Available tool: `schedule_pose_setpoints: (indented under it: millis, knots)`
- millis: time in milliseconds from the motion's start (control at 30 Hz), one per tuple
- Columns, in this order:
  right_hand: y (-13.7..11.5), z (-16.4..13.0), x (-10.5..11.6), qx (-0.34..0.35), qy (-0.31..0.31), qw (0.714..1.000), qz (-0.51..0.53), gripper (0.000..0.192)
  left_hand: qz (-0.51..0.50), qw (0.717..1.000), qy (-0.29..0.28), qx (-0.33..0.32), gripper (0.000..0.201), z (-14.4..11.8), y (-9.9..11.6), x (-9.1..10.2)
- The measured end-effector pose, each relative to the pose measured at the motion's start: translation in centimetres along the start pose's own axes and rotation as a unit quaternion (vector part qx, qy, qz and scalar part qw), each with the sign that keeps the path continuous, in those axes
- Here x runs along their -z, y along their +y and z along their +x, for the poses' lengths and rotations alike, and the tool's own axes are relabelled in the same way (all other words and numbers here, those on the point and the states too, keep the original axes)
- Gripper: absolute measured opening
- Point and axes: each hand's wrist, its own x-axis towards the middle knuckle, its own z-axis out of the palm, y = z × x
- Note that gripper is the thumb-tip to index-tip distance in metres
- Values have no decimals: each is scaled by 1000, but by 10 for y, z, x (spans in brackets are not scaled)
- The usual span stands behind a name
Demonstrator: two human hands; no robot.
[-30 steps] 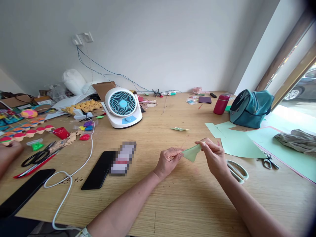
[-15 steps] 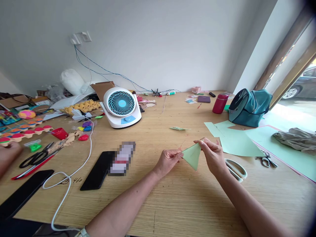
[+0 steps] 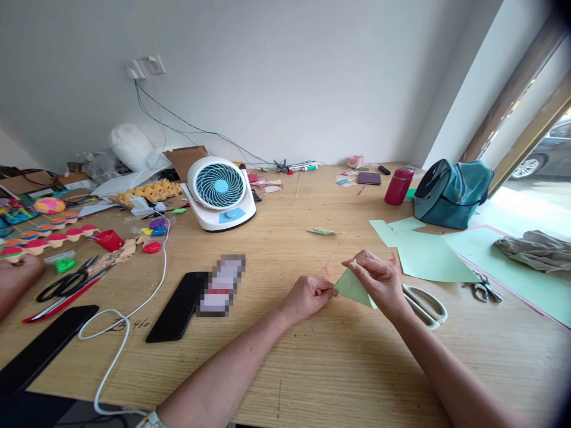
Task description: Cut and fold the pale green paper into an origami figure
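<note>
A small folded triangle of light green paper (image 3: 354, 288) is held just above the wooden table between my two hands. My left hand (image 3: 312, 293) pinches its left corner between thumb and fingertips. The top corner sits in the pinch of my right hand (image 3: 375, 276), whose fingers cover part of the paper's right side. Close by my right wrist, scissors with pale cream handles (image 3: 426, 306) lie on the table, their blades hidden under the hand. Farther back is another small folded piece of green paper (image 3: 325, 231).
Green paper sheets (image 3: 435, 257) and small metal pliers-like tools (image 3: 482, 290) lie right, near a teal bag (image 3: 452, 193) and a red flask (image 3: 398, 186). A white fan (image 3: 220, 193), phones (image 3: 176, 306) and a white cable (image 3: 122, 351) are left. Another person's hand (image 3: 20, 276) rests at the far left.
The green triangle has turned and tilted in my hands, its lower tip swinging to the right. My left hand has shifted slightly right and down; my right hand stays pinched at the top.
</note>
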Motion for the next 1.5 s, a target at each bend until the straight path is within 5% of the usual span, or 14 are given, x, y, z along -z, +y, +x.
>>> schedule_pose_setpoints:
  millis: [200, 433, 500, 667, 900, 1133, 1500]
  knots:
    - [-5, 0, 4, 13, 2, 999, -38, 26, -40, 996, 45, 66, 29, 2, -1, -1]
    - [21, 2, -1, -107, 244, 961, 75, 34, -230, 950, 165, 131, 36, 7, 0, 3]
    - [24, 0, -9, -157, 215, 958, 101, 35, -287, 925, 198, 148, 37, 7, 3, 4]
    - [7, -10, -35, -172, -49, 970, 165, 37, -324, 909, 214, 155, 37, 6, 10, -4]
    - [1, -17, -48, -200, -7, 960, 198, 43, -285, 933, 161, 151, 44, -1, 9, -21]
    - [0, -14, -43, -199, 1, 964, 177, 38, -166, 970, 158, 84, 36, 0, 8, -12]
    - [4, -10, -36, -199, -51, 968, 143, 37, -243, 938, 244, 50, 27, 10, 1, 10]
